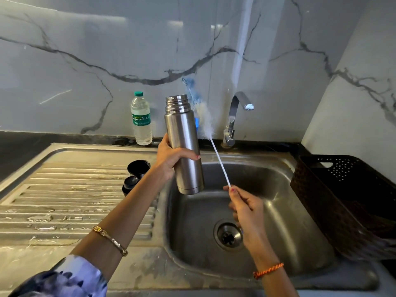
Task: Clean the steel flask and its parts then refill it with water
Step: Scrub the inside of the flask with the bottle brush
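Head view: we've got the steel flask upright over the sink, left hand wrapped round its middle, mouth open. Our right hand pinches the bottle brush by its thin handle, bristles just beside the neck. We'd call this the scrubbing step; next we must line the bristles up with the mouth.

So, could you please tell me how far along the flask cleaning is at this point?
Done: the steel flask is opened, and its black cup and stopper sit on the draining board. In hand: the left hand holds the flask upright over the sink, and the right hand holds the bottle brush outside its mouth. Left: scrubbing, rinsing, washing the parts, refilling; the tap looks off.
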